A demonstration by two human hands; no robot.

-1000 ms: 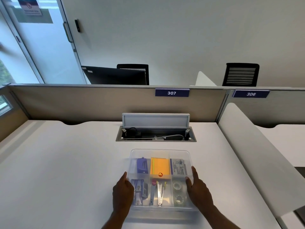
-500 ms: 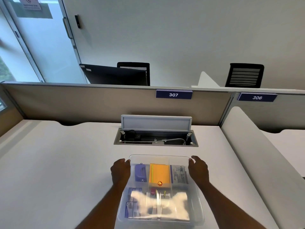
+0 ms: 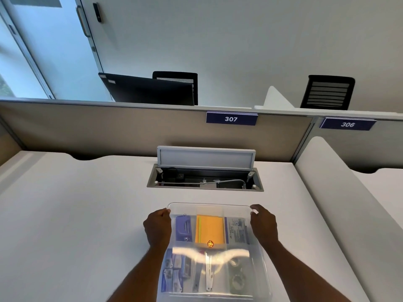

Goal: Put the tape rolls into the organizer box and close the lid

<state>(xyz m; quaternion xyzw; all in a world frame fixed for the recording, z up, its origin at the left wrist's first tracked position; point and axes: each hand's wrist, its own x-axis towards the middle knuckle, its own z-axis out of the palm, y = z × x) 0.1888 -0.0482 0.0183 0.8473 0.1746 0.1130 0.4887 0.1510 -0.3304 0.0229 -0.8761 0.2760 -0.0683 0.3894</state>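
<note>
Low in the frame, left hand (image 3: 157, 227) and right hand (image 3: 262, 223) curl closed, gripping the clear lid's (image 3: 209, 209) far corners over the organizer box (image 3: 265, 280).

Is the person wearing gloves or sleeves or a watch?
No. The left hand and right hand are bare, with no gloves, rings or watch that I can see. Both forearms are bare too, with no sleeves in view.

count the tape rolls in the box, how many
2, seen through the clear lid in the near right compartment: one tape roll farther back, one nearer. Glare may hide more.
</note>
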